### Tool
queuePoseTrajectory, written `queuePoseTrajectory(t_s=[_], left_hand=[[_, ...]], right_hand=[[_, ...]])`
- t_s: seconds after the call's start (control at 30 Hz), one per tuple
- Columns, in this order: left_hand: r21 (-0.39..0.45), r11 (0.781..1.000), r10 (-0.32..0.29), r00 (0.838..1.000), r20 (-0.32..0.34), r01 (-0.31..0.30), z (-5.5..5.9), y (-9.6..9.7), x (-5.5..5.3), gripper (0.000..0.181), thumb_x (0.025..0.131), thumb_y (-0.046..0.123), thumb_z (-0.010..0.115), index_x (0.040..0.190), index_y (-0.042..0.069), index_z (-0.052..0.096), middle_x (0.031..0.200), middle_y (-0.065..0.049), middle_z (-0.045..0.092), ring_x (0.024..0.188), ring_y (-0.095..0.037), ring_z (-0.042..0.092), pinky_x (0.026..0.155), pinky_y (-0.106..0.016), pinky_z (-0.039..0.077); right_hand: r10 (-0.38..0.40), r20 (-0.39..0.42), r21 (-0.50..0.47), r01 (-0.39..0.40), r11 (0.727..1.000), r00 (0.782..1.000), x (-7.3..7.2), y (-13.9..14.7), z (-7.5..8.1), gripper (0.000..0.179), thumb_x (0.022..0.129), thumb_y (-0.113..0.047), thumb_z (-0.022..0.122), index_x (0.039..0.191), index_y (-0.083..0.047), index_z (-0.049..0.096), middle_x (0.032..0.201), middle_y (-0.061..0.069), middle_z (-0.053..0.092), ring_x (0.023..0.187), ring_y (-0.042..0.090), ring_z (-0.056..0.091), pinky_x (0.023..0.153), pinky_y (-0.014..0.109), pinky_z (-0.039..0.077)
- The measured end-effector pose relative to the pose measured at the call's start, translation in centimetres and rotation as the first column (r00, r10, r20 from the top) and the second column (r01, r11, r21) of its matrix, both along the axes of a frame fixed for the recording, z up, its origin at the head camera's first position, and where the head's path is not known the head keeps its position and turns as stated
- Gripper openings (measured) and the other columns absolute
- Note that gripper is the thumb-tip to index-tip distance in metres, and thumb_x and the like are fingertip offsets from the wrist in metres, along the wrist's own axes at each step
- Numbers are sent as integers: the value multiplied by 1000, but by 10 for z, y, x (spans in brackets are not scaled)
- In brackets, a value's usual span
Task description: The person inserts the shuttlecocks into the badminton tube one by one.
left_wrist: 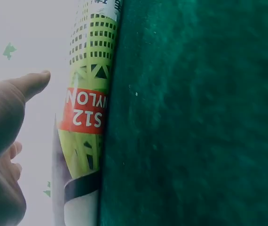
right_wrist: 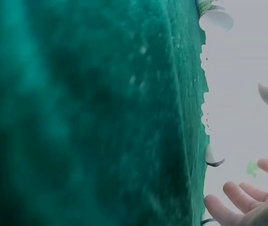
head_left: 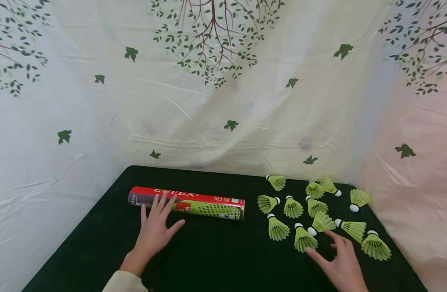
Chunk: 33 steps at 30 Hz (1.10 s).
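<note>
A red and grey shuttlecock tube (head_left: 208, 206) with a printed net pattern lies on its side, left of centre on the table. Over its near side my left hand (head_left: 155, 231) spreads its straight fingers; whether they touch the tube cannot be told. In the left wrist view the thumb stands apart from the tube (left_wrist: 86, 108). Several yellow-green shuttlecocks with white tips lie scattered at the right. My right hand (head_left: 341, 259) is at their near edge, thumb and fingers apart, nearest one shuttlecock (head_left: 322, 222) and another shuttlecock (head_left: 305, 238). Nothing is in its grasp.
A dark green cloth (head_left: 223, 251) covers the table. Behind and at both sides hangs a pale curtain (head_left: 194, 121) with printed leaves and birds. One shuttlecock (head_left: 376, 245) lies close to the table's right edge, another shuttlecock (head_left: 277, 182) near the back edge.
</note>
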<state>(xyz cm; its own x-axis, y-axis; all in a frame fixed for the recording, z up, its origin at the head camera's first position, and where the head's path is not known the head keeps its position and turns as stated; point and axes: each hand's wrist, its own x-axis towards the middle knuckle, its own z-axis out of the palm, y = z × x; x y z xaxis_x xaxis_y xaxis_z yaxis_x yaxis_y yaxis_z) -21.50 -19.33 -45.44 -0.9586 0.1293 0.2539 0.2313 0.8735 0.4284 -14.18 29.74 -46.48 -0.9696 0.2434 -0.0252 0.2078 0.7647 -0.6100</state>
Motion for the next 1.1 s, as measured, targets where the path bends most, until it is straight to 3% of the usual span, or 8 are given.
queuePoseTrajectory(t_s=[0.43,0.67,1.1], left_hand=[[17,997,-78,997,-14,78,5,34,-34,94,80,36,85,158,22,33,165,-14,22,151,-39,12,115,-69,1],[-19,992,-127,991,41,127,1,50,-52,97,78,33,87,158,23,33,165,-12,22,151,-38,12,118,-65,1],[-106,978,-168,982,90,177,2,63,-70,94,77,35,87,156,23,38,162,-11,31,150,-37,19,118,-64,3]], right_hand=[[19,-42,-124,-25,992,999,-12,-10,-4,100,82,-62,73,148,3,35,139,31,34,112,43,51,86,53,50],[20,-46,-142,-26,990,999,-19,-17,-4,96,83,-58,75,147,4,37,137,30,34,109,40,49,84,51,48],[26,-55,-154,-34,987,998,-28,-22,-8,85,85,-52,76,140,5,44,139,30,36,119,44,46,89,57,45]])
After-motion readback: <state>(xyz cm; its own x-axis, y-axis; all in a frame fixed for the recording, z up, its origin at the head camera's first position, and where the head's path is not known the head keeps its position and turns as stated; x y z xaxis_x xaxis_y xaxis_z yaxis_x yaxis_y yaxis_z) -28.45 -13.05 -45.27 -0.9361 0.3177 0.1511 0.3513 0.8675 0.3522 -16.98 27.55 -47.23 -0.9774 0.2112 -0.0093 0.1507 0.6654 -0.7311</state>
